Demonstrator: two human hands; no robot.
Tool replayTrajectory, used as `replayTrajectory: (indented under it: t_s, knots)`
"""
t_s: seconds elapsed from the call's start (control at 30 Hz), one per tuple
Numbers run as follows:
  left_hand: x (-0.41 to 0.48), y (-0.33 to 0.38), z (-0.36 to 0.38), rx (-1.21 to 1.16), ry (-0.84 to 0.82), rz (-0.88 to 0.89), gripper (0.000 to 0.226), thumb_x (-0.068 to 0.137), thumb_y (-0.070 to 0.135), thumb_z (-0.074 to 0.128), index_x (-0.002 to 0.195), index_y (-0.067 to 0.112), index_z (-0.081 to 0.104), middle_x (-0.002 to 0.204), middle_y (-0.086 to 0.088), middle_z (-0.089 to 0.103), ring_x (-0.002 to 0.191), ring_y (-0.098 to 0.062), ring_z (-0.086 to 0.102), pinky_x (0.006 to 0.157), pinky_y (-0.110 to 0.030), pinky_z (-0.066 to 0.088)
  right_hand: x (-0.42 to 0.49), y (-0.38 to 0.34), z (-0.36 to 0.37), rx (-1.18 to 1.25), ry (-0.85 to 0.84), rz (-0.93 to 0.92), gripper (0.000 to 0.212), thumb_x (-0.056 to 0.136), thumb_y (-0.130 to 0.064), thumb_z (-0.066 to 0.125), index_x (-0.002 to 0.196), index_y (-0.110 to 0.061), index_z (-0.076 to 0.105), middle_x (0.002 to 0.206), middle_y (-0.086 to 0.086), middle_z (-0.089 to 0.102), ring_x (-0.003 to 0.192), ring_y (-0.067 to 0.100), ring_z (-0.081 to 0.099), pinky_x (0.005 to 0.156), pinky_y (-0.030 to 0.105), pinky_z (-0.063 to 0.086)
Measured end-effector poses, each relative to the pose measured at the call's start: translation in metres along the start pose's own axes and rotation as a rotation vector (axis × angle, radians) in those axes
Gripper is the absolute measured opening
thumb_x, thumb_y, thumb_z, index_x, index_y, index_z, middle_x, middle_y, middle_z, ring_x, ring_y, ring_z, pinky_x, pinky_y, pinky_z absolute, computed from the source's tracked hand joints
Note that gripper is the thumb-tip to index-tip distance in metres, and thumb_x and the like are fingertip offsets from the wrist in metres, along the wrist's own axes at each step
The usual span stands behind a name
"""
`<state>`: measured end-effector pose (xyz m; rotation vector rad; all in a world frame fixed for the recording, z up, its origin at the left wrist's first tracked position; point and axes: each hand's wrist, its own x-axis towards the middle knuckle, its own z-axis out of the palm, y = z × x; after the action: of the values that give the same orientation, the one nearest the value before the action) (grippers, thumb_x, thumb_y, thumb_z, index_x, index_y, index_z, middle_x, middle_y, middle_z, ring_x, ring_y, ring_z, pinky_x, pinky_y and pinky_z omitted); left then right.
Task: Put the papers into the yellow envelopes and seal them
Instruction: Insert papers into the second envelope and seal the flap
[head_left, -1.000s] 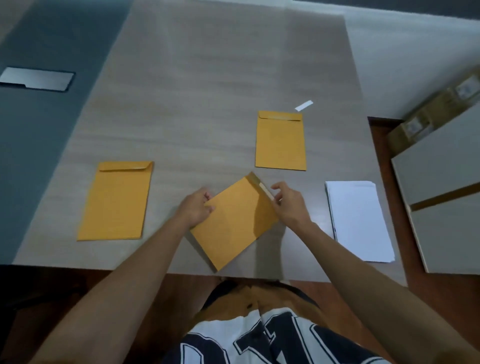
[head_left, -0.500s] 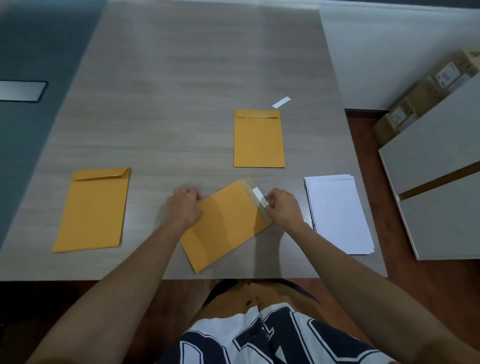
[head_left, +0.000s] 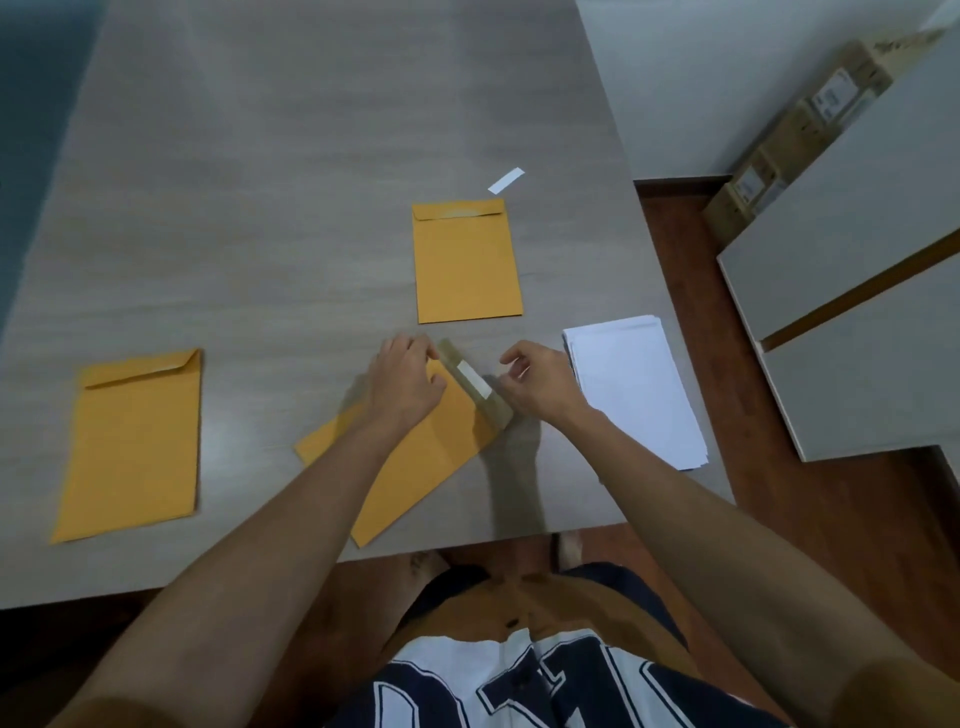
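A yellow envelope (head_left: 415, 467) lies tilted on the table near its front edge. Its flap (head_left: 498, 410) is folded open, with a white peel strip (head_left: 474, 380) along it. My left hand (head_left: 405, 387) rests on the envelope's upper part, fingertips touching the flap's far end. My right hand (head_left: 540, 387) is at the flap's right side, and its curled fingers pinch the strip's near end. A stack of white papers (head_left: 639, 395) lies just right of my right hand. A second yellow envelope (head_left: 467, 265), flap folded down, lies beyond my hands. A third (head_left: 132, 447) lies at the left.
A loose white strip (head_left: 506, 180) lies on the grey table (head_left: 311, 156) behind the far envelope. Grey cabinets (head_left: 857, 322) and cardboard boxes (head_left: 810, 119) stand on the floor to the right. The table's right edge runs close by the paper stack.
The flap has come open and the white strip is now exposed. My left hand slid up the envelope to the flap's far end. The camera tipped further down.
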<state>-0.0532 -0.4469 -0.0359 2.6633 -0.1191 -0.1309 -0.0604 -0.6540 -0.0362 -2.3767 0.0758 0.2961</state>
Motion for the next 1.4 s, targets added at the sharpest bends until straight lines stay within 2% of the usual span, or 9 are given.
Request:
replayTrajectory:
  t_s: [0.17,0.3,0.4,0.53,0.7,0.83,1.13,1.3,1.4]
  knots:
    - [0.009,0.048,0.020,-0.032,0.083,0.013,0.017,0.080,0.013,0.062,0.096,0.010,0.062,0.099,-0.007,0.060,0.099,-0.029,0.052,0.080,-0.041,0.046,0.000,0.032,-0.041,0.010,0.087,0.076,0.022,0.082,-0.022,0.066,0.103,-0.016,0.068,0.090,0.000,0.068,0.088,0.016,0.063,0.079,0.030,0.052]
    - [0.015,0.096,0.046,-0.059,0.037,-0.004,0.021,0.081,0.015,0.062,0.101,0.010,0.063,0.105,-0.007,0.058,0.105,-0.027,0.051,0.082,-0.039,0.046,-0.002,0.075,-0.078,-0.093,0.146,0.200,0.032,0.082,-0.032,0.067,0.109,-0.017,0.064,0.108,0.004,0.065,0.102,0.022,0.061,0.081,0.030,0.047]
    - [0.017,0.131,0.070,-0.104,-0.037,-0.086,0.028,0.084,0.020,0.061,0.110,0.010,0.061,0.113,-0.007,0.054,0.109,-0.025,0.052,0.085,-0.041,0.049,-0.008,0.108,-0.102,-0.162,0.155,0.300,0.047,0.080,-0.040,0.069,0.117,-0.013,0.059,0.120,0.008,0.056,0.114,0.027,0.054,0.083,0.034,0.048]
    - [0.013,0.165,0.097,-0.137,-0.090,-0.272,0.037,0.085,0.025,0.061,0.118,0.009,0.059,0.123,-0.007,0.053,0.108,-0.027,0.056,0.091,-0.039,0.048,-0.015,0.140,-0.124,-0.270,0.163,0.362,0.064,0.076,-0.052,0.070,0.121,-0.011,0.051,0.124,0.010,0.050,0.117,0.030,0.048,0.089,0.042,0.048]
    - [0.000,0.189,0.125,-0.185,-0.092,-0.429,0.038,0.080,0.034,0.063,0.104,0.005,0.060,0.115,-0.010,0.054,0.101,-0.031,0.058,0.084,-0.043,0.051,-0.016,0.160,-0.134,-0.248,0.064,0.368,0.074,0.074,-0.053,0.073,0.126,-0.009,0.045,0.130,0.011,0.046,0.121,0.031,0.046,0.092,0.041,0.047]
    - [-0.007,0.204,0.137,-0.220,-0.063,-0.489,0.034,0.080,0.033,0.063,0.107,0.013,0.065,0.115,-0.006,0.052,0.101,-0.026,0.058,0.085,-0.042,0.052,-0.017,0.165,-0.133,-0.214,0.034,0.333,0.072,0.076,-0.044,0.076,0.128,-0.006,0.043,0.131,0.012,0.045,0.121,0.031,0.047,0.092,0.040,0.047]
    - [-0.003,0.215,0.143,-0.366,0.038,-0.588,0.034,0.078,0.019,0.069,0.110,0.008,0.065,0.118,-0.009,0.057,0.100,-0.024,0.060,0.086,-0.033,0.050,-0.016,0.170,-0.130,-0.179,0.030,0.279,0.060,0.080,-0.035,0.073,0.123,-0.005,0.044,0.126,0.014,0.047,0.112,0.033,0.055,0.089,0.036,0.047]
    - [0.000,0.221,0.141,-0.410,0.067,-0.593,0.023,0.076,0.014,0.070,0.096,0.010,0.059,0.100,-0.007,0.063,0.090,-0.026,0.062,0.077,-0.037,0.052,-0.016,0.172,-0.131,-0.162,0.022,0.274,0.059,0.080,-0.034,0.073,0.123,-0.005,0.044,0.126,0.014,0.046,0.111,0.034,0.055,0.088,0.036,0.047]
    - [-0.001,0.226,0.141,-0.430,0.016,-0.593,0.028,0.078,0.016,0.070,0.098,0.010,0.052,0.095,-0.007,0.065,0.086,-0.028,0.063,0.072,-0.038,0.052,-0.016,0.172,-0.131,-0.161,0.019,0.278,0.058,0.081,-0.033,0.072,0.124,-0.006,0.044,0.125,0.012,0.046,0.110,0.033,0.055,0.086,0.035,0.046]
